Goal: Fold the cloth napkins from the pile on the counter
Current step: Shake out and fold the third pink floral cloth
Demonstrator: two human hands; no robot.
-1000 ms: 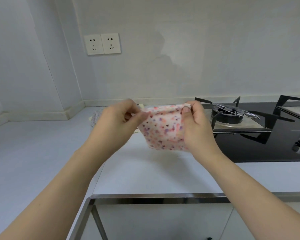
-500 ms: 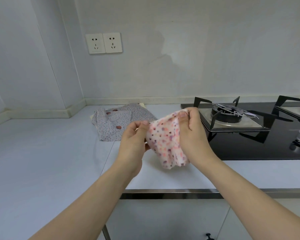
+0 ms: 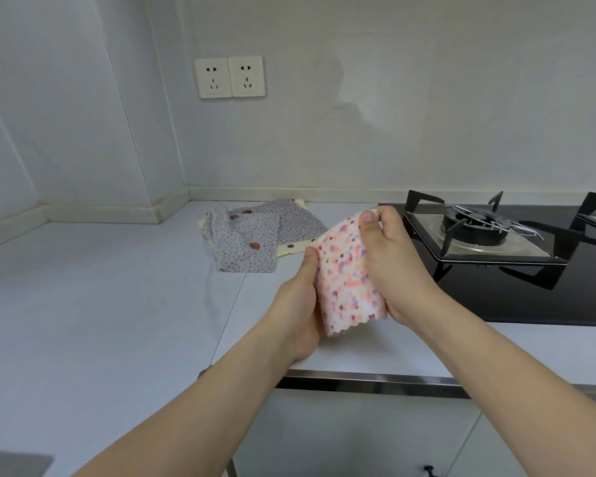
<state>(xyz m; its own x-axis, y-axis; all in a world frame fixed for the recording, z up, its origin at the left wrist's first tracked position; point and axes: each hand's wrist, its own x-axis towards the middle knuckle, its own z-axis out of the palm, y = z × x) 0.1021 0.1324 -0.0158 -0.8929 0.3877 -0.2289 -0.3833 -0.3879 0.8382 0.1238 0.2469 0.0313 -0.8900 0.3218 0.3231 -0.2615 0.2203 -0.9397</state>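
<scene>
A pink napkin with coloured dots (image 3: 345, 280) hangs folded in the air above the white counter (image 3: 117, 304). My right hand (image 3: 389, 266) pinches its top right corner, thumb on the front. My left hand (image 3: 298, 304) grips its left edge, thumb at the upper left corner and fingers behind. Further back on the counter lies the pile (image 3: 255, 237): grey-purple dotted napkins on a cream one, crumpled and partly overlapping.
A black gas hob (image 3: 516, 270) with pan supports sits close to the right of my hands. Two wall sockets (image 3: 229, 77) are on the back wall. A metal edge strip (image 3: 369, 382) runs along the counter front, with cabinet doors below.
My hands have come together, bringing the stretched pink napkin into a narrower folded strip. My left hand dropped lower along its left edge. The pile behind came into view.
</scene>
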